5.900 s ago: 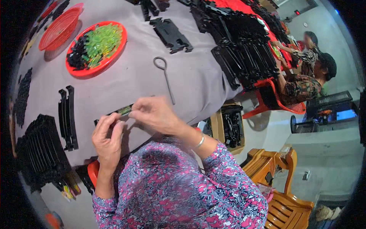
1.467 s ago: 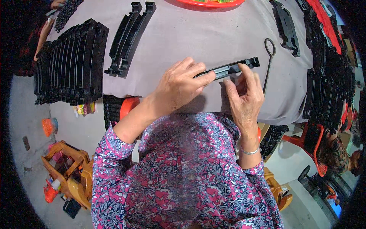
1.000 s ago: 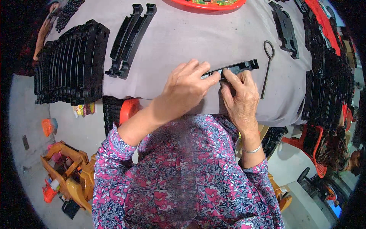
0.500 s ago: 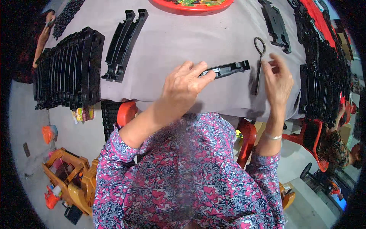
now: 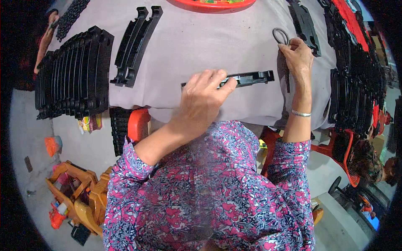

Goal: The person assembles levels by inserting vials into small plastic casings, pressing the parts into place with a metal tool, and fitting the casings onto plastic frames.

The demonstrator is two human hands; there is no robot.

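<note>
A long black plastic part (image 5: 254, 78) lies crosswise on the cloth near the table's front. My left hand (image 5: 204, 92) is over it, fingers and thumb closed around its middle; a light, shiny piece shows in the part beside the fingertips. To the right, my right hand (image 5: 299, 58) pinches a dark metal tool (image 5: 287, 81) with a ring handle, just below the ring. The ring points away from me and the thin shaft runs back toward me, partly covered by the fingers.
Two curved black parts (image 5: 144, 42) lie at left, beside a row of several similar ones (image 5: 75, 75). A red basin (image 5: 213, 7) stands at the far edge. More black parts (image 5: 305, 29) are at right, past my right hand. A red chair (image 5: 139, 125) stands under the table edge.
My right hand has moved away from me and closed on the metal tool below its ring. My left hand stays on the black part, which has turned slightly and lies more level.
</note>
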